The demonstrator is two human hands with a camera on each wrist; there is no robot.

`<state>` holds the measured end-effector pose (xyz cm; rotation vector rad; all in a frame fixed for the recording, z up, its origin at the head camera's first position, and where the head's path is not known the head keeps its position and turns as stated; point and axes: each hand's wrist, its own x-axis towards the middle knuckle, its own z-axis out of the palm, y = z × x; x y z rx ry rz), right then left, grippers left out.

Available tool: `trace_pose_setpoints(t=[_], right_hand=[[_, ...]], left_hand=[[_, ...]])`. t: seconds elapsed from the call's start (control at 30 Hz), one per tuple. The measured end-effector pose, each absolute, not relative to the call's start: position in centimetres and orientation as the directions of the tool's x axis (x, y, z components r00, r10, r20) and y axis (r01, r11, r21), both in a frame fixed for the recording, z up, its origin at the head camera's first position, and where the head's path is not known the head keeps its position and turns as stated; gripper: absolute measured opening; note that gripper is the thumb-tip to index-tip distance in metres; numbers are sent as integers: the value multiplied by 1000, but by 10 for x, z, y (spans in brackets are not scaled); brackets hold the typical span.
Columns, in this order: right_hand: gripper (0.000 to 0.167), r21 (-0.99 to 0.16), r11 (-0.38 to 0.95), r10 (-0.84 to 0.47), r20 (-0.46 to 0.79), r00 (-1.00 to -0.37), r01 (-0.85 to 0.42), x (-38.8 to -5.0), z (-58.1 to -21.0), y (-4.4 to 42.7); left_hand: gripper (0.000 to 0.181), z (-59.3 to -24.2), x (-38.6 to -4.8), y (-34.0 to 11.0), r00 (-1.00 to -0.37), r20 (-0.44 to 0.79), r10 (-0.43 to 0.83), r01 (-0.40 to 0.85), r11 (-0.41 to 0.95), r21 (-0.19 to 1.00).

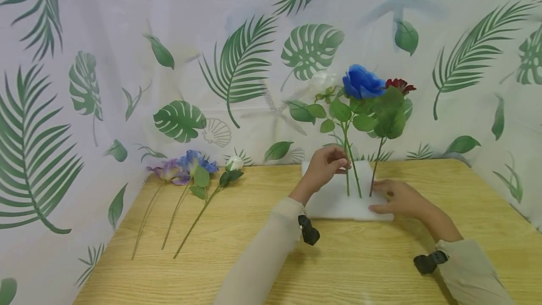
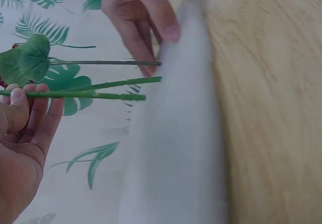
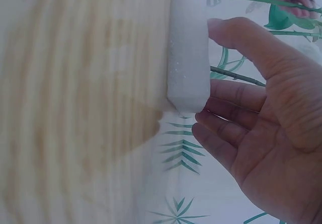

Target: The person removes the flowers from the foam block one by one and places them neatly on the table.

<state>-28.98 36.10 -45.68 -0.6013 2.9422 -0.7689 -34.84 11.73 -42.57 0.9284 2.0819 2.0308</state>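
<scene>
My left hand pinches a green flower stem between thumb and fingers. Its lower end meets the white foam block; whether it is sunk in is unclear. Beside it another green stem and a darker stem stand in the foam. Above them are a blue rose, a pale white flower and a partly hidden dark red flower. The green stems cross, so which bloom belongs to the pinched one is hard to tell. My right hand rests on the foam's right end, thumb and fingers spread.
On the wooden table at left lie a purple flower, a blue-violet flower and a white rose, stems toward the front. A leaf-patterned cloth hangs behind the table.
</scene>
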Motion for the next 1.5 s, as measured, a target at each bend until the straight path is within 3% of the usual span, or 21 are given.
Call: trace_pose_setpoints(t=[0.73, 1.0, 1.5], right_hand=[[66, -464, 812, -374, 52, -926, -354, -291, -459, 358], [64, -459, 811, -383, 54, -922, -364, -291, -456, 359], [73, -448, 820, -378, 42, -925, -355, -292, -460, 360]], left_hand=[[20, -413, -342, 67, -780, 285, 558, 344, 0, 939], [19, -404, -336, 33, -781, 267, 565, 377, 84, 922], [17, -397, -327, -47, -847, 217, 484, 346, 193, 918]])
